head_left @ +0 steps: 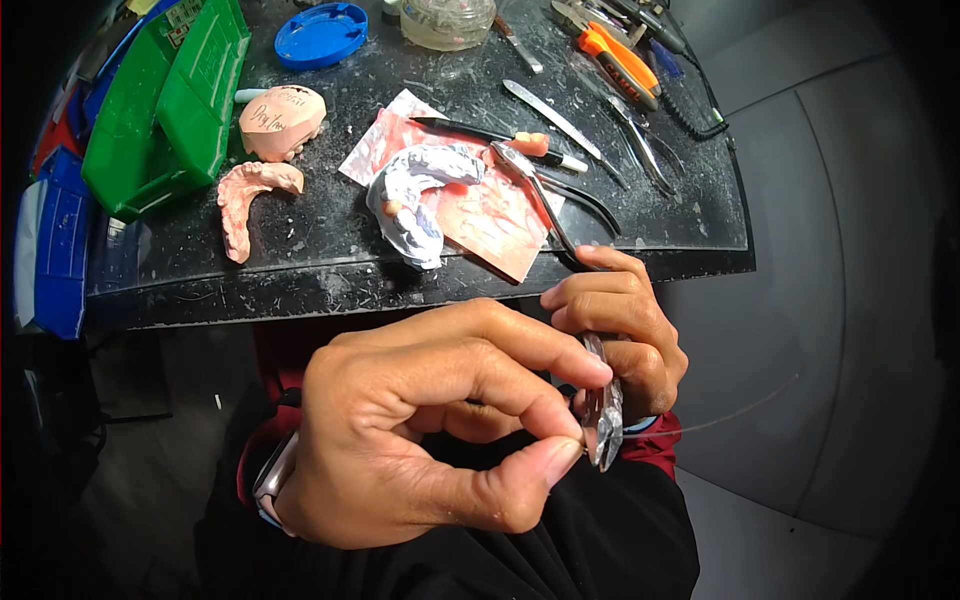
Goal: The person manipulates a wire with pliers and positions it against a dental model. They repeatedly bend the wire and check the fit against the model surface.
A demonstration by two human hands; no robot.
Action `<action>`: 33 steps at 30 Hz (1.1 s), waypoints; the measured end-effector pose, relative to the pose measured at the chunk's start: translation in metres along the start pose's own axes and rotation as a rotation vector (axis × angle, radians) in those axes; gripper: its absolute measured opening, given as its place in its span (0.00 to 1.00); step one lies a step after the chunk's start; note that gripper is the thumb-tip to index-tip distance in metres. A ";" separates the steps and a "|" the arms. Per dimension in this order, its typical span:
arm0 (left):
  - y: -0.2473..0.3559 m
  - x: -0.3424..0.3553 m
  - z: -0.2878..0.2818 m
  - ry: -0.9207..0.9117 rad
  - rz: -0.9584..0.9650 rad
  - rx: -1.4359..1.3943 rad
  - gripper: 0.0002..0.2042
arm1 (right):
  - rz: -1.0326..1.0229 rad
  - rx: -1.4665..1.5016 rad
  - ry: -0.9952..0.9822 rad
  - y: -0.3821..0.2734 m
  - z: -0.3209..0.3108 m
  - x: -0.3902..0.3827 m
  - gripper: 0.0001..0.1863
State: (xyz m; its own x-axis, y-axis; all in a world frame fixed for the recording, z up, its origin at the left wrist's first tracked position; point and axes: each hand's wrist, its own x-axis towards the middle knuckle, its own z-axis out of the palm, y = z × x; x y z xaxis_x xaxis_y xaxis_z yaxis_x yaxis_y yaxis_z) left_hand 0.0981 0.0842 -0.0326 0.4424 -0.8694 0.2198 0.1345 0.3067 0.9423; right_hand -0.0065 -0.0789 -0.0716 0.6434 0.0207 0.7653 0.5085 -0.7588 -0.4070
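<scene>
Wire (pixel 720 415), thin and pale, runs from the plier tips toward 3 o'clock, low and right of centre in the head view. It looks light and springy, stiff enough to hold a line unsupported, and likely to slip or kink if gripped far from the tool; hold is best taken close beside the jaws.

Pliers (pixel 603 420) are small, metal and glossy, tips pointing toward 6 o'clock. The right hand (pixel 625 335) is closed around their handles; the jaws appear closed on the wire, though the contact point is too small to confirm.

The left hand (pixel 430 430) is curled, thumb and forefinger pressed together in a pinch right at the plier tips, at the wire's near end.

At 12 o'clock lies a dark bench (pixel 690 225). On it: a grey dental cast (pixel 415 195) on a pink sheet (pixel 490 225), a pink dental cast (pixel 245 200) at 10 o'clock, a second pair of pliers (pixel 545 200), a green box (pixel 165 100), and a blue lid (pixel 320 35).
</scene>
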 end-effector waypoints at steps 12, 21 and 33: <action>0.001 -0.004 -0.001 -0.016 -0.022 0.090 0.05 | -0.135 0.222 -0.018 0.017 0.012 -0.002 0.21; -0.004 -0.002 -0.001 0.042 -0.001 0.002 0.06 | -0.093 0.014 -0.023 0.015 0.004 0.000 0.20; -0.003 -0.006 -0.001 0.059 0.018 0.016 0.06 | -0.134 0.078 0.007 0.020 0.007 0.004 0.21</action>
State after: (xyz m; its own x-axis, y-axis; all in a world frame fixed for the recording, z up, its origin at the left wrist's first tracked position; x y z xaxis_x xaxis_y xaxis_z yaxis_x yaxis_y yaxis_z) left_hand 0.0956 0.0885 -0.0371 0.4959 -0.8395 0.2219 0.1125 0.3154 0.9423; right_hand 0.0103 -0.0894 -0.0800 0.5630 0.1140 0.8185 0.6329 -0.6964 -0.3384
